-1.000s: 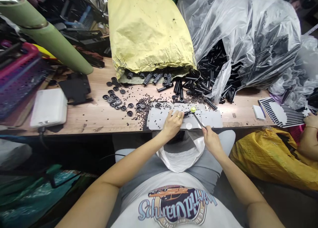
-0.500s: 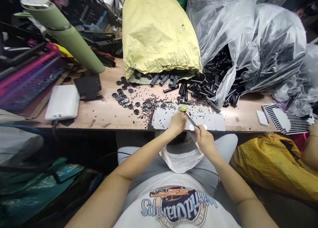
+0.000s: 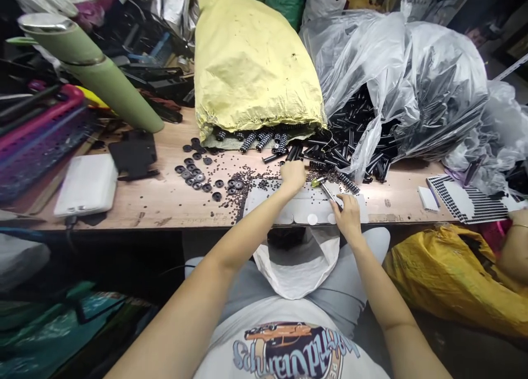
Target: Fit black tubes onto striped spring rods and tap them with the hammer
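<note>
My left hand (image 3: 293, 177) reaches to the near edge of the loose black tubes (image 3: 348, 145), its fingers curled down beside them; whatever they may hold is hidden. My right hand (image 3: 347, 217) is closed around the handle of a small hammer (image 3: 327, 192) with a metal shaft and a yellow-green head. The hammer's head hovers over or rests on a pale grey sheet (image 3: 284, 206) at the table's front edge; I cannot tell which. Tiny dark rings (image 3: 251, 172) lie scattered around the sheet. An open white bag (image 3: 299, 274) hangs at my lap below the edge.
A large yellow sack (image 3: 256, 65) spills patterned black rollers. Clear plastic bags (image 3: 437, 87) lie behind the tubes. Round black discs (image 3: 193, 175), a white box (image 3: 88, 183) and a green flask (image 3: 99, 76) are left. Another person's arm (image 3: 515, 247) shows at far right, by an orange sack (image 3: 445, 285).
My left hand has moved forward from the sheet to the tubes. My right hand has drawn the hammer slightly right, away from the left hand. The whole view has shifted a little.
</note>
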`<state>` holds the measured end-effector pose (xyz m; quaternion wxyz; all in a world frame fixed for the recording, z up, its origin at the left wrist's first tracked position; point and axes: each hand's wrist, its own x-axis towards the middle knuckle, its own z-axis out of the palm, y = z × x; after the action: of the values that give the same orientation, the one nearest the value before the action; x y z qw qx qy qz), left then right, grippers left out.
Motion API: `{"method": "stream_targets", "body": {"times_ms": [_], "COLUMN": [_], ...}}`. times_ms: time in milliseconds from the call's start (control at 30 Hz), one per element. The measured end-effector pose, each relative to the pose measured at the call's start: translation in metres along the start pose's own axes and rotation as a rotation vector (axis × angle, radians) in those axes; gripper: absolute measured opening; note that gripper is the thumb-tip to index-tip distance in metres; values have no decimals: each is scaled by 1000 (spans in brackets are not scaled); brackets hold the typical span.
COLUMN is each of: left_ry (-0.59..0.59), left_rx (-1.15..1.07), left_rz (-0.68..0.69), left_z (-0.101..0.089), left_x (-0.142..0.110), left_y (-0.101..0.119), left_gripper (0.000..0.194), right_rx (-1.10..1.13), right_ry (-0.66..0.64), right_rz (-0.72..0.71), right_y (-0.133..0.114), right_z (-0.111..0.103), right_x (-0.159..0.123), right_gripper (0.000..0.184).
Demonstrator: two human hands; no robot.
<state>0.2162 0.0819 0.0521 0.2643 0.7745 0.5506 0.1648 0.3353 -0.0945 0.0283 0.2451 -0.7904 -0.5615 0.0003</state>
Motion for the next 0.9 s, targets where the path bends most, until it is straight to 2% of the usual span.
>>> {"method": "stream_targets", "body": {"times_ms": [67,133,167,267,333,367,500,533,600,667,700,767,900], "left_ry": [-89,-233,-294,-401,-408,-368,-8,20,-58,-166,-191,-163,-36], "left_rx": [-304,-631,-743,-848,-795,-738,-269,-120,132,286,326,353,367], "left_rz": [23,56,65,86,127,161,361,396,445,478,489,491,419], "left_z": [-5,-8,-8,-5,-3,-2,6,10,19,23,22,14,-21], "left_x": [-26,-54,-66,-86,-82,-75,-20,-4,25,41,42,31,-33], "left_y": [-14,-26,-30,-34,-33,-30,-8,0,16,24,24,13,-39], "left_gripper": [17,17,16,15,18,19,28,29,27,25,25,26,22], "right_rx": [130,217,253,329,334,321,236,213,161,97,67,20,-7], "right_ry": [18,-24,-57,-128,-131,-119,-103,-129,-197,-245,-257,-274,-339], "right_rz": [-84,-166,-197,-228,-214,-203,-188,-191,-191,-176,-171,-176,-213], "right_y": [-10,-20,-25,-33,-32,-31,-29,-31,-37,-44,-46,-47,-41], "right_z": [1,3,5,10,11,10,9,10,14,19,21,22,16], "right_x": [6,14,17,27,30,31,22,18,10,2,0,-4,-8], "right_gripper": [54,85,94,94,92,93,97,96,93,90,89,89,97]}}
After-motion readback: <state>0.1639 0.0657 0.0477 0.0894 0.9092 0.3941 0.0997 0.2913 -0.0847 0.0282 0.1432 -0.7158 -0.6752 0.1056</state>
